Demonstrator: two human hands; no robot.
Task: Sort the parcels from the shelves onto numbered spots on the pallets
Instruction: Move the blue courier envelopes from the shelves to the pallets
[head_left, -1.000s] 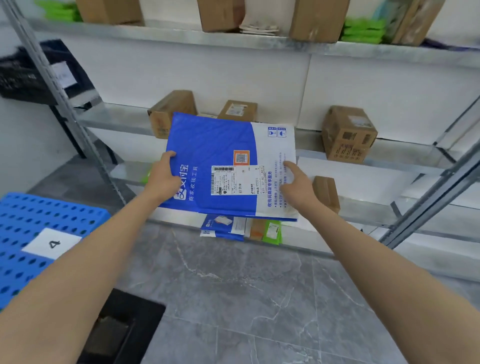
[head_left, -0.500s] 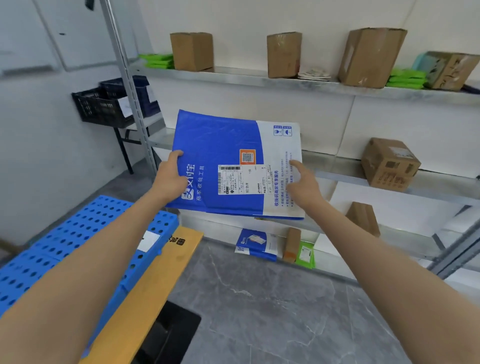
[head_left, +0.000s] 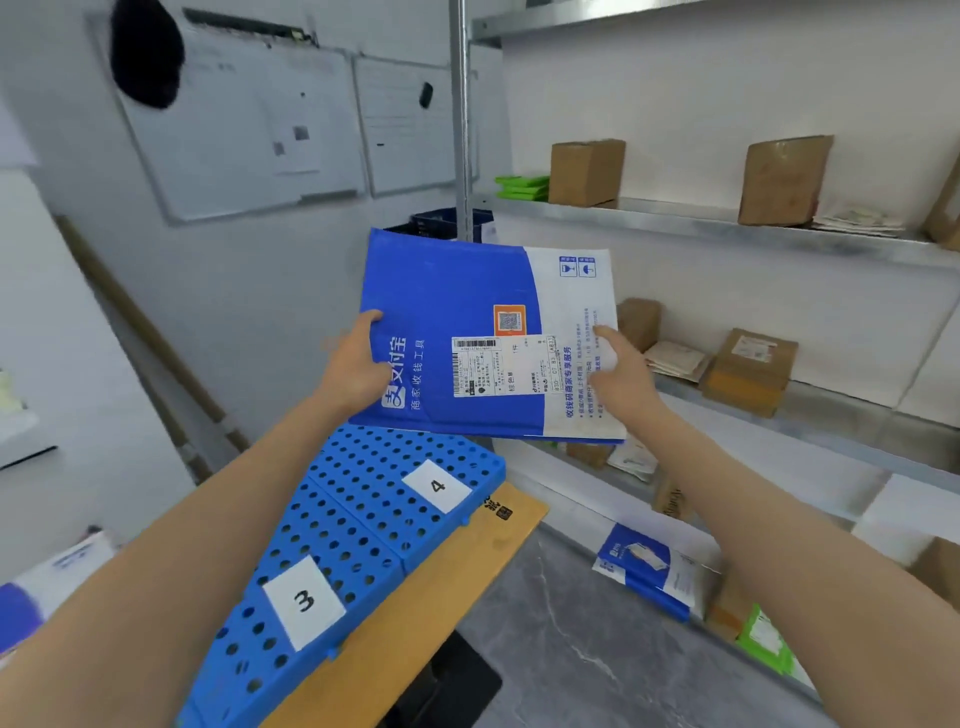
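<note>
Closest in, your two bare forearms run up from the bottom corners, both cut off by the frame edge. Below them, the blue pallet full of holes lies on a wooden board, with a white label reading 3 nearer you and a label reading 4 beyond it; the pallet's near end runs out of view. Up at the hands now: your left hand grips the blue edge of the parcel, thumb laid on top, fingers tucked under where they can't be seen. Your right hand holds the white edge, one digit stretched across the print, the rest hidden behind. The parcel, a flat blue and white padded one, is in the air above the far end of the pallet, over the 4, its shipping slip too small to read. To the right, the shelves carry cardboard boxes, a blue envelope and a green packet low down, partly blocked by your right arm. Farthest back, a whiteboard hangs on the wall, its papers blurred.
</note>
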